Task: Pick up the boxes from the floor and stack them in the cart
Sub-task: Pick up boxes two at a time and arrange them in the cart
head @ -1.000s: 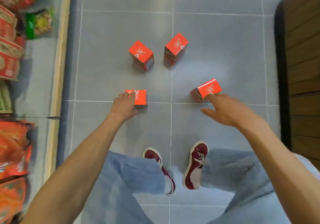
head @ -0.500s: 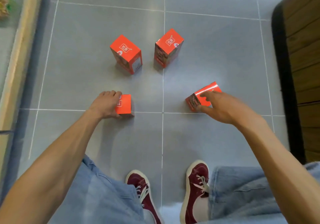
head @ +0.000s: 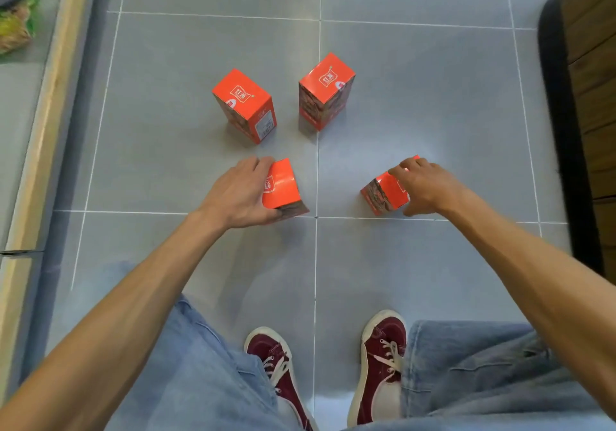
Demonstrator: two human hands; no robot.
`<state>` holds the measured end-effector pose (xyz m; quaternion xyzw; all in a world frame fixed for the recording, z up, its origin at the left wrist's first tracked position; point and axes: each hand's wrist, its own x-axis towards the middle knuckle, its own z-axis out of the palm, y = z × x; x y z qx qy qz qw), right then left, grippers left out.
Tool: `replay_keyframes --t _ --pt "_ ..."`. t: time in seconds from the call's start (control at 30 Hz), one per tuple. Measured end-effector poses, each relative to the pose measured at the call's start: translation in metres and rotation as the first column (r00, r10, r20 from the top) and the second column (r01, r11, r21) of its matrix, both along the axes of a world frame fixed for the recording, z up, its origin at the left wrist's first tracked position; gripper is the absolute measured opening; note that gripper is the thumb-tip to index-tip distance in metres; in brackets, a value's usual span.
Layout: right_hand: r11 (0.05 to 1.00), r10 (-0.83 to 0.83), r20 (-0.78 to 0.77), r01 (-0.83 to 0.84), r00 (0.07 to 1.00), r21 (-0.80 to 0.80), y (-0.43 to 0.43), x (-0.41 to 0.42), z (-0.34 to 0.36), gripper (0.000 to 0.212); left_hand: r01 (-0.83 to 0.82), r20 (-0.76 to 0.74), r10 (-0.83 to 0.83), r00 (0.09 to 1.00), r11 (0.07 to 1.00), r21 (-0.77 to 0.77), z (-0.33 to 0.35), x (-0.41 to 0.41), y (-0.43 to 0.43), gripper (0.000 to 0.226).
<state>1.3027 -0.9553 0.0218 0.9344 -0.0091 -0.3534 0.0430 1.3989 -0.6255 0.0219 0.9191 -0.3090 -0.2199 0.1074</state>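
Head view: left hand (head: pixel 238 194) grips the near-left box (head: pixel 281 185), right hand (head: pixel 423 185) the near-right box (head: pixel 383 190), open floor (head: pixel 336 180) between.

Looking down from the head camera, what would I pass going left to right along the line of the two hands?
pale shelf edge → left hand → left orange box, which it grips → right orange box → right hand gripping it → wooden panel

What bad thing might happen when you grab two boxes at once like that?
1. The left hand grips the tilted near left box alone; it might slip and fall.
2. The right hand grips the near right box from above, so that one might slip too.
3. The far left box and far right box stand upright just beyond; a rising hand might knock one over.
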Motion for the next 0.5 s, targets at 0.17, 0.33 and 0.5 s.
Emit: replay_keyframes --t 0.17,0.33,0.5 --pt "0.984 0.159 -0.014 -0.16 0.987 -0.076 -0.013 0.009 -0.031 0.108 -0.013 0.009 0.013 1.0 0.999 -0.044 0.031 -0.01 -0.009 0.1" --pt "0.966 0.247 0.046 -0.243 0.968 -0.088 -0.021 0.013 -0.051 0.098 -0.064 0.047 0.068 0.997 0.996 -0.067 0.056 -0.016 -0.009 0.1" --pt "0.989 0.146 0.101 -0.143 0.984 -0.029 -0.021 0.009 -0.05 0.083 -0.103 0.1 0.111 0.989 0.992 -0.077 0.066 -0.02 -0.004 0.096"
